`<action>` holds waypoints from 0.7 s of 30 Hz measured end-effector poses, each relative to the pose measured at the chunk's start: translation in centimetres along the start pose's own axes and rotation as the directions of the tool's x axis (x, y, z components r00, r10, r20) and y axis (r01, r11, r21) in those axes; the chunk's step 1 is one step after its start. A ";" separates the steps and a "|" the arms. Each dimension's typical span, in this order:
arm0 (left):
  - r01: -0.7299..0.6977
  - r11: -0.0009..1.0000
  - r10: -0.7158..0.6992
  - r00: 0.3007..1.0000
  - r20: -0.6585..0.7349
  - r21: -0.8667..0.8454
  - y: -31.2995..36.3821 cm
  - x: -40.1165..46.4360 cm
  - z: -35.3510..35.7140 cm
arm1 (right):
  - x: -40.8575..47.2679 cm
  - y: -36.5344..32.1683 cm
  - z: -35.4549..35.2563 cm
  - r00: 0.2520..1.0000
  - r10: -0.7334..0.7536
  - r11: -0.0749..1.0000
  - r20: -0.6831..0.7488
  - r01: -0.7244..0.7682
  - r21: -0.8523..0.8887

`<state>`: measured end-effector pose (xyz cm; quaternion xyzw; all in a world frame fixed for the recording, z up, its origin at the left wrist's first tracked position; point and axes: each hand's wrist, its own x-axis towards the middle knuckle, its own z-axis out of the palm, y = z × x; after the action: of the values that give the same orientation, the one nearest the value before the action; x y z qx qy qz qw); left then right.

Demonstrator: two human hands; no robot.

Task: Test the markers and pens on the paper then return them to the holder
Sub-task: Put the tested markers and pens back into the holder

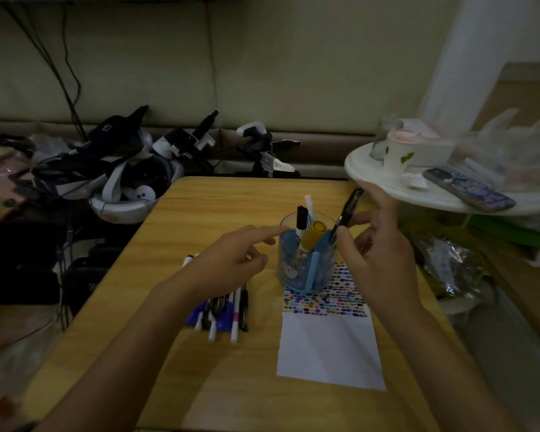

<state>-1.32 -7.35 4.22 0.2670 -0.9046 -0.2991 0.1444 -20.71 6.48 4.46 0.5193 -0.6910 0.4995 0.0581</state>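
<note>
Black pen [347, 213] in right hand [378, 254], lowered into holder [306, 260].

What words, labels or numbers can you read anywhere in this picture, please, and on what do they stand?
None can be read.
Black cap: a small white mark, too blurred to read.
Clear pen holder: a cartoon figure, no legible words.
Pens on the table: any barrel print is too small.
Phone: a patterned case, no readable text.
Paper: only colour swatches.
</note>
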 end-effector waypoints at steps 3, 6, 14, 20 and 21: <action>-0.007 1.000 0.007 1.000 0.002 -0.001 -0.1 0.0 -0.2 | -0.2 0.1 0.3 0.999 -0.037 0.998 0.005 0.037 -0.049; -0.009 1.000 0.010 1.000 0.011 -0.012 -0.1 -0.1 -0.3 | -0.3 0.2 0.5 0.999 -0.054 0.997 -0.005 0.053 -0.063; 0.010 0.999 -0.009 1.000 0.006 -0.045 -0.2 -0.2 -0.5 | -0.9 0.1 0.8 0.996 -0.055 0.998 -0.067 0.053 -0.029; 0.006 0.999 -0.006 1.000 -0.001 -0.045 -0.4 -0.1 -0.5 | -3.5 -1.8 2.4 0.980 -0.186 0.981 0.077 0.180 0.078; 0.004 0.999 -0.004 1.000 -0.003 -0.049 -0.4 -0.1 -0.5 | -3.9 -1.9 2.9 0.958 -0.221 0.975 0.184 0.214 0.060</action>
<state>-0.90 -7.78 4.35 0.2658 -0.8963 -0.3209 0.1516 -16.13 6.96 1.88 0.6385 -0.6220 0.4519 0.0362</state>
